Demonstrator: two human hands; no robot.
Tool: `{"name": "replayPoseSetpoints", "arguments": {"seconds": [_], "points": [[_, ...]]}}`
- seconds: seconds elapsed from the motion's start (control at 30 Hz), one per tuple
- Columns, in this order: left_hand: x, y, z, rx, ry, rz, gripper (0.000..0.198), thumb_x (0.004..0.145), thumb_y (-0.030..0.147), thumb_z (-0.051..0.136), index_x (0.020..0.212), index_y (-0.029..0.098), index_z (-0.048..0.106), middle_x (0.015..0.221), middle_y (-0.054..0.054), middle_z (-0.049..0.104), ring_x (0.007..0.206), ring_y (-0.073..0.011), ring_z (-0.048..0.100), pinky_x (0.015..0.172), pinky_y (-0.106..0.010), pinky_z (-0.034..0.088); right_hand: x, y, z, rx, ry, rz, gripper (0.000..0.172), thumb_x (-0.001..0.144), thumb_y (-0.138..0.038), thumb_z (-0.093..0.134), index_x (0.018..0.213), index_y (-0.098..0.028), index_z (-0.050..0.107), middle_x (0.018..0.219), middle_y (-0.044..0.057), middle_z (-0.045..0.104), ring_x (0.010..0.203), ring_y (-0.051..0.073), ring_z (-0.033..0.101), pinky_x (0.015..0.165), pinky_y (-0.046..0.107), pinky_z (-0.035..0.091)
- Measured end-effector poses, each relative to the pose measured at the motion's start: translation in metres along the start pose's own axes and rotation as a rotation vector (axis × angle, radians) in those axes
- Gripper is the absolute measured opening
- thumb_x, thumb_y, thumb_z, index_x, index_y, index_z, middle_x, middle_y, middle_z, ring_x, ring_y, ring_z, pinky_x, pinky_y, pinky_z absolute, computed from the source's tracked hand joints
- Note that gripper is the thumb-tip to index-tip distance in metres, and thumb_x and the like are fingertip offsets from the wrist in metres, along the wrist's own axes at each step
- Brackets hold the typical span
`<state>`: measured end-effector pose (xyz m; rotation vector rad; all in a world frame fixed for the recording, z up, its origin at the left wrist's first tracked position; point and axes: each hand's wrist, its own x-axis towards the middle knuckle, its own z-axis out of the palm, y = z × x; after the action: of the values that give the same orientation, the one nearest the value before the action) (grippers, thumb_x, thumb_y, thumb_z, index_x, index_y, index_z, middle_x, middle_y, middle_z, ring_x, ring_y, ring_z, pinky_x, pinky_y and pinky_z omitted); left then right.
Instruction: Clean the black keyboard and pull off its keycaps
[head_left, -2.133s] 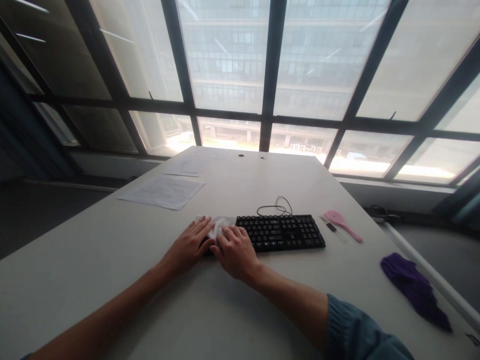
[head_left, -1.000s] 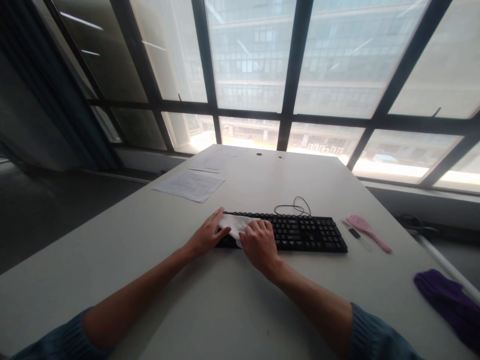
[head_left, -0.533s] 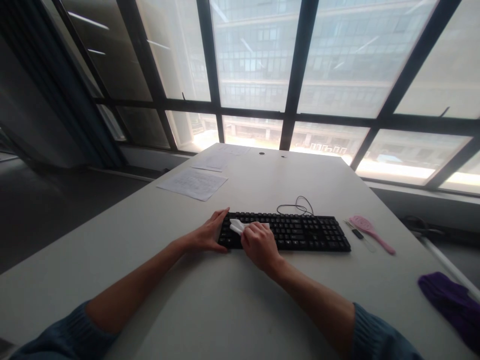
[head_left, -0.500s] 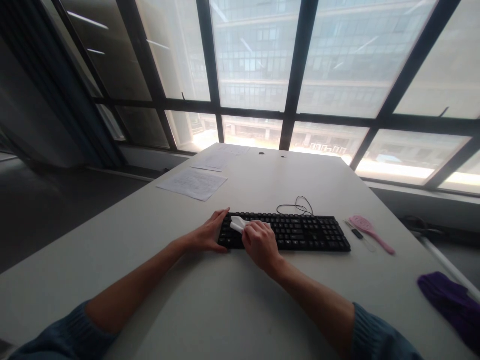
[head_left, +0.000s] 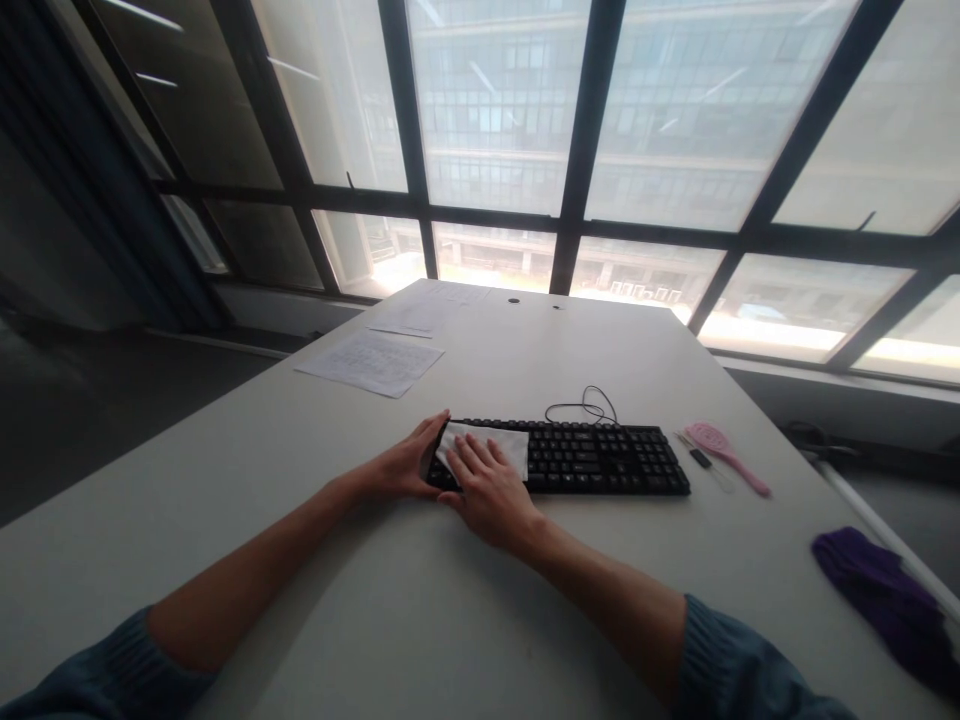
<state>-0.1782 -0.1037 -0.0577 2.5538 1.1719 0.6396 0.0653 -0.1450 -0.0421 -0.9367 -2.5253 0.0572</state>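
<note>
A black keyboard lies across the middle of the white table, its cable coiled behind it. A white cloth is spread over the keyboard's left end. My right hand lies flat on the cloth with its fingers stretched out, pressing it onto the keys. My left hand rests against the keyboard's left edge, fingers extended along the side.
Printed sheets of paper lie at the far left of the table. A pink brush and a small black item lie right of the keyboard. A purple cloth sits near the right edge. Large windows stand behind the table.
Half a second ago my right hand held the cloth bunched up on the keys; now the cloth is spread flat over the left end, with the hand flat on it and shifted left.
</note>
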Motion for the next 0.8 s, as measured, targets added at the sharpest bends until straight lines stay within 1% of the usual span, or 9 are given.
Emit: {"name": "replayPoseSetpoints", "arguments": {"seconds": [0.1,0.17,0.2,0.27,0.4,0.5,0.57,0.67,0.8], "points": [[0.002,0.004,-0.002,-0.014,0.014,0.018,0.129,0.067,0.056,0.084,0.162,0.022,0.003,0.160,-0.019,0.029,0.148,-0.0370,0.029,0.119,-0.053,0.035,0.001,0.005,0.007,-0.047,0.045,0.199,0.071,0.099,-0.052,0.049,0.150,-0.004,0.039,0.158,0.024,0.033,0.151,0.033,0.025,0.122,0.052,0.022],[0.002,0.005,-0.003,-0.026,0.017,0.019,0.128,0.067,0.055,0.084,0.162,0.026,0.002,0.160,-0.017,0.030,0.148,-0.0353,0.030,0.119,-0.051,0.036,0.001,0.007,0.009,-0.063,0.054,0.258,0.076,0.098,-0.055,0.050,0.150,-0.002,0.039,0.158,0.025,0.032,0.151,0.034,0.024,0.122,0.053,0.021],[0.002,0.006,-0.003,-0.029,0.014,0.015,0.128,0.067,0.055,0.084,0.162,0.026,0.002,0.160,-0.017,0.029,0.149,-0.0352,0.030,0.120,-0.051,0.035,0.001,0.007,0.008,-0.065,0.051,0.251,0.076,0.098,-0.056,0.049,0.150,-0.002,0.039,0.159,0.025,0.032,0.151,0.034,0.024,0.122,0.053,0.021],[0.002,0.005,-0.003,-0.028,0.003,0.008,0.128,0.068,0.055,0.083,0.162,0.023,0.002,0.160,-0.019,0.027,0.149,-0.0366,0.028,0.120,-0.052,0.033,0.000,0.007,0.004,-0.056,0.031,0.167,0.075,0.098,-0.056,0.048,0.151,-0.003,0.039,0.159,0.024,0.032,0.151,0.033,0.023,0.123,0.052,0.020],[0.000,-0.001,-0.001,-0.019,-0.008,0.005,0.127,0.068,0.055,0.084,0.161,0.018,0.005,0.160,-0.022,0.026,0.149,-0.0394,0.026,0.120,-0.054,0.031,-0.002,0.001,-0.005,-0.015,-0.019,-0.073,0.069,0.100,-0.053,0.046,0.150,-0.007,0.040,0.160,0.019,0.034,0.152,0.029,0.024,0.124,0.048,0.021],[0.000,-0.004,0.001,-0.022,-0.005,0.019,0.128,0.067,0.056,0.084,0.161,0.017,0.006,0.160,-0.022,0.027,0.148,-0.0394,0.027,0.120,-0.053,0.031,-0.002,-0.003,-0.006,0.004,-0.033,-0.121,0.067,0.100,-0.053,0.045,0.151,-0.009,0.040,0.160,0.018,0.035,0.152,0.028,0.025,0.124,0.047,0.021],[0.000,-0.004,0.002,-0.030,0.005,0.024,0.126,0.068,0.055,0.084,0.161,0.017,0.008,0.159,-0.022,0.027,0.148,-0.0397,0.028,0.120,-0.053,0.031,-0.002,-0.003,-0.004,-0.002,-0.026,-0.056,0.067,0.102,-0.053,0.042,0.151,-0.008,0.040,0.160,0.018,0.033,0.152,0.028,0.023,0.124,0.047,0.020],[0.002,-0.002,0.000,-0.055,0.007,0.029,0.126,0.068,0.053,0.086,0.161,0.019,0.008,0.159,-0.022,0.027,0.148,-0.0406,0.028,0.121,-0.054,0.030,0.000,-0.001,0.001,-0.027,0.007,0.126,0.072,0.101,-0.055,0.039,0.152,-0.004,0.038,0.161,0.021,0.030,0.152,0.030,0.022,0.124,0.049,0.019],[0.004,0.001,-0.003,-0.077,-0.002,0.045,0.125,0.068,0.050,0.086,0.161,0.025,0.006,0.159,-0.019,0.028,0.147,-0.0409,0.029,0.119,-0.057,0.032,0.001,0.005,0.004,-0.053,0.034,0.299,0.079,0.100,-0.059,0.039,0.151,0.001,0.037,0.160,0.024,0.029,0.152,0.034,0.022,0.123,0.051,0.018]]}}
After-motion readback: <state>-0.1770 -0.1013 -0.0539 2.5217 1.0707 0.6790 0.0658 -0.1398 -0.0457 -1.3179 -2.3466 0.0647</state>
